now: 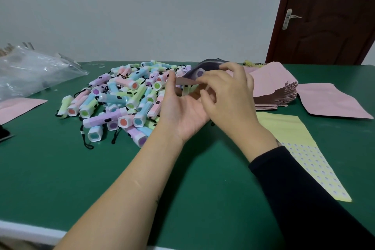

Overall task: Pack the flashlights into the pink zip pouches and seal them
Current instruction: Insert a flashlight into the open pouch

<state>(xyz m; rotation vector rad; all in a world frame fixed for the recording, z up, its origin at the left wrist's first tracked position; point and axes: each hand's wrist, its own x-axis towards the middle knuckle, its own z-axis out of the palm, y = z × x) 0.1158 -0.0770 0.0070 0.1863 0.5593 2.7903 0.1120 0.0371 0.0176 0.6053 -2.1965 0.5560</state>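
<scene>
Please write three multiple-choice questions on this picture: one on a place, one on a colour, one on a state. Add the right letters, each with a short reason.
1. Where is the stack of pink pouches relative to the pile of flashlights?
A) right of it
B) left of it
C) under it

2. What colour is the table top?
A) white
B) green
C) brown

3. The pouch held by the left hand and the right hand is:
A) sealed flat
B) open at the mouth
C) torn in two

1 A: the stack lies right of the pile.
2 B: green shows all round the pile.
3 B: its dark inside shows between the hands.
</scene>
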